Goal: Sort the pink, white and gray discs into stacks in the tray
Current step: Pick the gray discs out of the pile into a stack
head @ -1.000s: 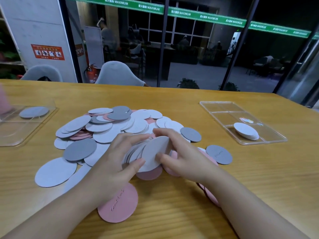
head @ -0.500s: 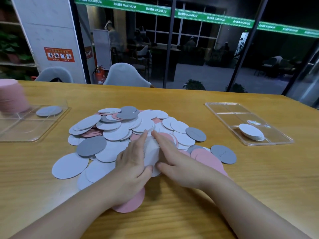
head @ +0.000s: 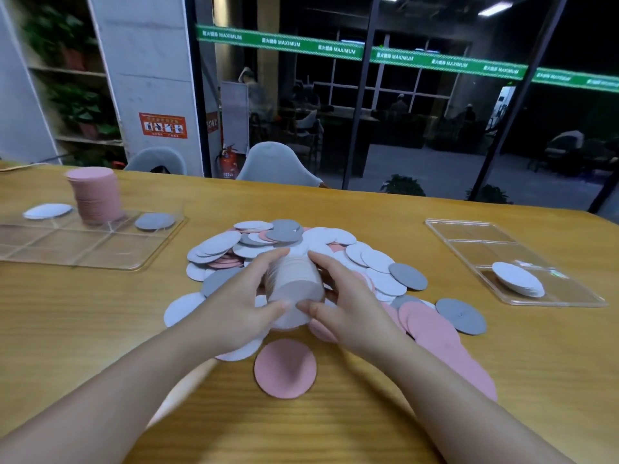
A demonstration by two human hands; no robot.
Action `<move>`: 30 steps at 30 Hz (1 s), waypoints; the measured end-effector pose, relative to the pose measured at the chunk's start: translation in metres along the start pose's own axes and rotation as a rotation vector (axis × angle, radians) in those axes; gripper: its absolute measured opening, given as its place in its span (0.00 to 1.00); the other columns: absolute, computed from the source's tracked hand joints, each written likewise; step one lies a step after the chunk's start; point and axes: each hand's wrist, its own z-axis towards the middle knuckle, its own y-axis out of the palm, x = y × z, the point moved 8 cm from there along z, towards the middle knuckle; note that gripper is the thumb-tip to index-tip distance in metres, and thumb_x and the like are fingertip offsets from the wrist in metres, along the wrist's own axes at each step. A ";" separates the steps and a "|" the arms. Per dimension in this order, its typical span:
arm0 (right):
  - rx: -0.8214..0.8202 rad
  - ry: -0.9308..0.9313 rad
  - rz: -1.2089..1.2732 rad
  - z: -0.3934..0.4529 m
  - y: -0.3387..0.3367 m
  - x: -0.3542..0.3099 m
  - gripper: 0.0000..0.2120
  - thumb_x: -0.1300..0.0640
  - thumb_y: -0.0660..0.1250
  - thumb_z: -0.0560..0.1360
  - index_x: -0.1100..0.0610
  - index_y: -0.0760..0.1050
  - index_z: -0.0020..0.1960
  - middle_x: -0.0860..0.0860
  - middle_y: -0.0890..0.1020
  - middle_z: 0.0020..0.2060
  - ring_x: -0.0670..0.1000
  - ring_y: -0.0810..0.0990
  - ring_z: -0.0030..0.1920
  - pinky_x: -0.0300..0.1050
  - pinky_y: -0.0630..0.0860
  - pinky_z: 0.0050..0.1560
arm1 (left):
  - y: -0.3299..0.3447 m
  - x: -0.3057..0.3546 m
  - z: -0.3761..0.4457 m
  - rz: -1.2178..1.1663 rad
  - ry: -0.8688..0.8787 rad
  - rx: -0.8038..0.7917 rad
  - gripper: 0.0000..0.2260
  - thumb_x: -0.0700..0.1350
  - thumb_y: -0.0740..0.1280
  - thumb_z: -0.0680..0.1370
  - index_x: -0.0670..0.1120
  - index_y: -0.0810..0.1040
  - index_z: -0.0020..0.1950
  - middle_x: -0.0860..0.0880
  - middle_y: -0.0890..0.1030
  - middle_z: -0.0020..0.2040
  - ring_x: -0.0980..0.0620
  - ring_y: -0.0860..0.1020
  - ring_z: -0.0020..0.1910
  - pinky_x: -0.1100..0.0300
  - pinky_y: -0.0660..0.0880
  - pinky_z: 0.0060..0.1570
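A stack of white discs [head: 294, 283] stands on edge above the mixed pile of pink, white and gray discs [head: 335, 249] in the middle of the table. My left hand [head: 234, 309] and my right hand [head: 351, 303] grip that stack from both sides, fingers curled round it. A clear tray [head: 100, 252] at the left carries a tall pink stack [head: 95, 199], a white disc [head: 48, 211] and a gray disc [head: 154, 221]. Another clear tray [head: 549, 289] at the right holds a low white stack [head: 517, 279].
A lone pink disc [head: 285, 368] lies on the wooden table [head: 335, 423] near me. More pink discs [head: 435, 333] and a gray disc [head: 461, 316] spread right of my right hand. Chairs [head: 278, 164] stand beyond the far table edge.
Loose white discs fanned between my hands have been squared into a compact stack held from both sides. The view has swung left, bringing the left tray and its pink stack into sight.
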 end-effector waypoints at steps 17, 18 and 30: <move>-0.375 0.021 -0.651 0.013 0.084 -0.024 0.37 0.32 0.70 0.61 0.49 0.66 0.64 0.46 0.65 0.56 0.47 0.62 0.60 0.42 0.64 0.54 | -0.115 -0.085 -0.043 -0.216 -0.258 0.358 0.35 0.46 0.68 0.65 0.50 0.64 0.72 0.50 0.73 0.64 0.50 0.72 0.63 0.55 0.71 0.60; -0.385 0.029 -0.674 0.014 0.085 -0.025 0.37 0.32 0.70 0.61 0.49 0.67 0.63 0.46 0.65 0.55 0.47 0.62 0.60 0.43 0.65 0.54 | -0.114 -0.087 -0.046 -0.219 -0.267 0.355 0.35 0.46 0.67 0.65 0.50 0.64 0.72 0.51 0.74 0.63 0.51 0.72 0.63 0.57 0.70 0.58; -0.332 -0.263 -1.042 0.006 0.102 -0.065 0.12 0.47 0.54 0.76 0.56 0.64 0.44 0.54 0.70 0.41 0.54 0.64 0.41 0.47 0.61 0.39 | -0.117 -0.087 -0.051 -0.085 -0.243 0.318 0.28 0.51 0.65 0.67 0.67 0.62 0.64 0.66 0.70 0.60 0.57 0.71 0.61 0.56 0.68 0.62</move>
